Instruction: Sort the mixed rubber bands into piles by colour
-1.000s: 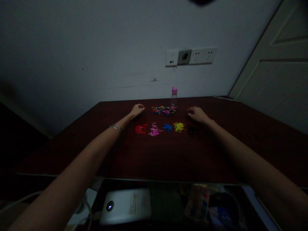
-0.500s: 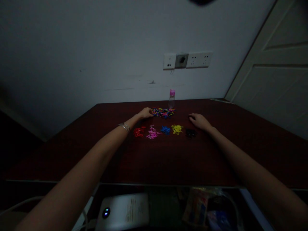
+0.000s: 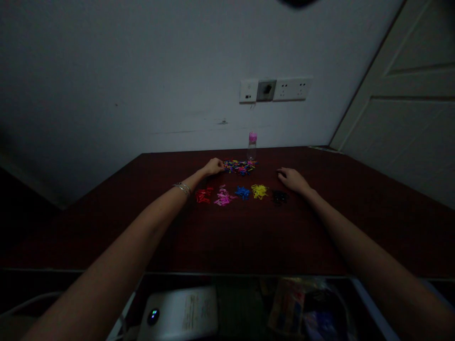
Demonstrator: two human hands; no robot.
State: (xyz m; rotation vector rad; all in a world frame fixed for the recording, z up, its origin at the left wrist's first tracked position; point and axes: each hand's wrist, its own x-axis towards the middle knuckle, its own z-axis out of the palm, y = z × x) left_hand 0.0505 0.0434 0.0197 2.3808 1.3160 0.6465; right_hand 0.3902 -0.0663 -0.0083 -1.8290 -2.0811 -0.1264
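Your left hand (image 3: 213,166) touches the mixed pile (image 3: 240,167); I can't tell whether its fingers grip anything. Your right hand (image 3: 293,180), fingers loosely parted, lies near the black pile (image 3: 279,197).

My left arm (image 3: 142,241) stretches forward and inward, the left hand (image 3: 213,166) bent with fingers curled down; in this dimness I can't tell whether they pinch. My right arm (image 3: 359,241) extends too, right hand (image 3: 294,180) low, loosely curved, thumb apart from fingers.

White sockets (image 3: 291,89) on wall (image 3: 170,71); panelled door (image 3: 412,118).
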